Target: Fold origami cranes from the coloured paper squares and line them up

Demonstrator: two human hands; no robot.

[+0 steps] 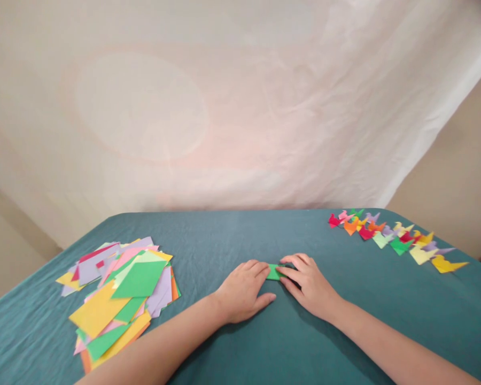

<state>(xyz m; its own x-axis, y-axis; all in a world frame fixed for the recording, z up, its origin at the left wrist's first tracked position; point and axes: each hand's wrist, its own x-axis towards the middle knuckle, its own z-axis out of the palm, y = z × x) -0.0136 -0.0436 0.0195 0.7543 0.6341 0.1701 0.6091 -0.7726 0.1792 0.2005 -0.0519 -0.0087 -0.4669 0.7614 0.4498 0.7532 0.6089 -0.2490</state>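
Paper (273, 272), green, is steadied between the left hand (244, 291), laid open at one end, and the right hand (309, 286), curved at the other, its grip unclear. Likely light and easily creased, it is best held by its edges.

Soft, fairly even light in here; faint shadow under right hand (310, 289). Backdrop cloth (244, 107) pale, washed-out. Fine detail slightly blurred, edges stretched wide-angle.
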